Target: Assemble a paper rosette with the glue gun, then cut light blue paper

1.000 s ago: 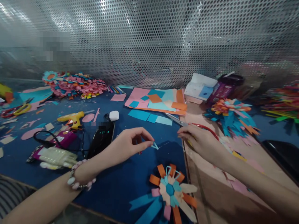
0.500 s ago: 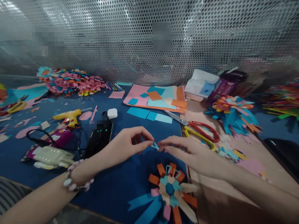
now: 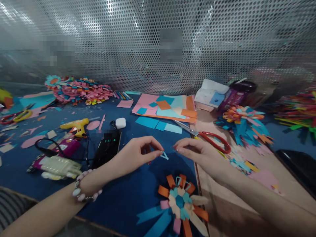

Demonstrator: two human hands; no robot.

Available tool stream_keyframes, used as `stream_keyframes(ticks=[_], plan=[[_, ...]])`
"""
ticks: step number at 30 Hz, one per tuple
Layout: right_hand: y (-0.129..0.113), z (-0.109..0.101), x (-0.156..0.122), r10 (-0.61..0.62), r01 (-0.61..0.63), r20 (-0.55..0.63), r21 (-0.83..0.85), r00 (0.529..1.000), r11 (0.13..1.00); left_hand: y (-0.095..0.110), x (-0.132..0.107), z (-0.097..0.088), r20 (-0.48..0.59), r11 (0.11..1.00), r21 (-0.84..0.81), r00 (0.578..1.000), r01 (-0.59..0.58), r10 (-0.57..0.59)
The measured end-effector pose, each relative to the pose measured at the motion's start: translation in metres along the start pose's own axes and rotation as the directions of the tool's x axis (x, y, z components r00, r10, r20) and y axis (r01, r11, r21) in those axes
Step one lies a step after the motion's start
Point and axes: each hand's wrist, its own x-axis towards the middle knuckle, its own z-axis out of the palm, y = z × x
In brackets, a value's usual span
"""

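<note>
My left hand (image 3: 142, 150) is closed in a pinch on a thin light-blue paper strip (image 3: 165, 156), which is folded into a narrow pointed loop. Its tip points to the right, over the blue table. My right hand (image 3: 197, 151) hovers just right of the strip, apart from it, its fingers loosely bent and slightly apart with nothing visible in them. Below both hands lies a paper flower (image 3: 180, 200) with a blue centre, orange, peach and pink loops, and long blue strips. Two light-blue folded loops stick up from its top edge.
Red-handled scissors (image 3: 214, 140) lie beyond my right hand. Paper sheets (image 3: 164, 107) are stacked at the back. On the left are a yellow glue gun (image 3: 76, 126), a dark phone (image 3: 107, 146) and a white earbud case (image 3: 120, 123). A finished-looking paper flower (image 3: 244, 120) sits at right.
My right hand has drawn away to the right, off the light-blue strip. The left hand keeps its pinch, and more of the folded loop shows. The view has tilted slightly up.
</note>
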Motion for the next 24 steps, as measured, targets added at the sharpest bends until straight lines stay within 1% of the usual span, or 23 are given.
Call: stream_keyframes(ticks=[2, 4, 5, 6, 7, 8, 9, 10, 11, 12, 13, 14, 16, 18, 19, 20, 21, 22, 23, 24], plan=[[0.001, 0.001, -0.001, 0.054, -0.054, 0.007, 0.237, 0.999, 0.97, -0.001, 0.001, 0.0, -0.003, 1.0, -0.004, 1.0, -0.01, 0.01], [0.0, 0.003, -0.002, 0.108, -0.119, 0.05, 0.429, 0.993, 0.895, -0.002, 0.001, 0.001, -0.001, 1.0, -0.003, 1.0, -0.015, 0.015], [-0.001, 0.004, -0.003, 0.116, -0.136, 0.071, 0.49, 0.991, 0.861, -0.002, 0.001, 0.001, 0.0, 1.0, 0.0, 1.0, -0.016, 0.016], [-0.002, 0.005, -0.004, 0.109, -0.135, 0.08, 0.516, 0.991, 0.846, -0.002, 0.001, 0.001, 0.002, 1.0, 0.002, 1.0, -0.015, 0.015], [-0.004, 0.006, -0.004, 0.092, -0.111, 0.064, 0.503, 0.994, 0.857, -0.003, 0.001, 0.001, 0.004, 1.0, 0.004, 1.0, -0.016, 0.016], [-0.005, 0.006, -0.005, 0.068, -0.074, 0.03, 0.444, 0.997, 0.893, -0.003, 0.0, 0.002, 0.004, 1.0, 0.005, 1.0, -0.017, 0.017], [-0.005, 0.006, -0.005, 0.037, -0.03, -0.015, 0.342, 0.999, 0.939, -0.003, 0.0, 0.002, 0.003, 1.0, 0.005, 1.0, -0.021, 0.021], [-0.006, 0.005, -0.005, -0.004, 0.016, -0.055, 0.206, 0.998, 0.978, -0.003, 0.0, 0.002, 0.0, 1.0, 0.004, 1.0, -0.027, 0.027], [-0.006, 0.004, -0.005, -0.055, 0.06, -0.082, 0.055, 0.995, 0.997, -0.003, 0.0, 0.002, -0.004, 0.999, 0.002, 0.999, -0.034, 0.034], [-0.005, 0.004, -0.005, -0.114, 0.107, -0.081, -0.094, 0.99, 0.99, -0.003, 0.0, 0.003, -0.008, 0.999, -0.003, 0.999, -0.041, 0.041], [-0.005, 0.003, -0.005, -0.178, 0.163, -0.052, -0.221, 0.983, 0.961, -0.003, 0.0, 0.003, -0.013, 0.999, -0.01, 0.999, -0.049, 0.049], [-0.004, 0.003, -0.005, -0.243, 0.229, -0.003, -0.324, 0.97, 0.918, -0.003, 0.0, 0.003, -0.017, 0.998, -0.019, 0.998, -0.056, 0.055], [-0.003, 0.003, -0.005, -0.367, 0.369, 0.1, -0.466, 0.925, 0.804, -0.003, 0.0, 0.003, -0.027, 0.997, -0.029, 0.997, -0.066, 0.065], [-0.002, 0.004, -0.006, -0.439, 0.461, 0.181, -0.547, 0.88, 0.699, -0.003, 0.0, 0.002, -0.035, 0.997, -0.026, 0.997, -0.073, 0.072], [-0.002, 0.004, -0.007, -0.453, 0.473, 0.19, -0.574, 0.871, 0.668, -0.003, 0.0, 0.002, -0.039, 0.997, -0.021, 0.996, -0.075, 0.074], [-0.003, 0.004, -0.008, -0.447, 0.462, 0.183, -0.589, 0.875, 0.663, -0.004, 0.0, 0.001, -0.042, 0.997, -0.015, 0.996, -0.076, 0.075], [-0.004, 0.003, -0.009, -0.427, 0.435, 0.162, -0.583, 0.89, 0.686, -0.004, 0.0, 0.001, -0.043, 0.997, -0.011, 0.996, -0.077, 0.076], [-0.005, 0.003, -0.01, -0.393, 0.398, 0.132, -0.547, 0.91, 0.737, -0.004, 0.0, 0.001, -0.042, 0.997, -0.009, 0.996, -0.077, 0.076], [-0.007, 0.002, -0.011, -0.348, 0.352, 0.099, -0.476, 0.932, 0.806, -0.004, 0.0, 0.001, -0.041, 0.997, -0.007, 0.996, -0.076, 0.076], [-0.008, 0.001, -0.012, -0.296, 0.302, 0.074, -0.364, 0.952, 0.881, -0.004, 0.0, 0.001, -0.041, 0.997, -0.007, 0.996, -0.075, 0.075]])
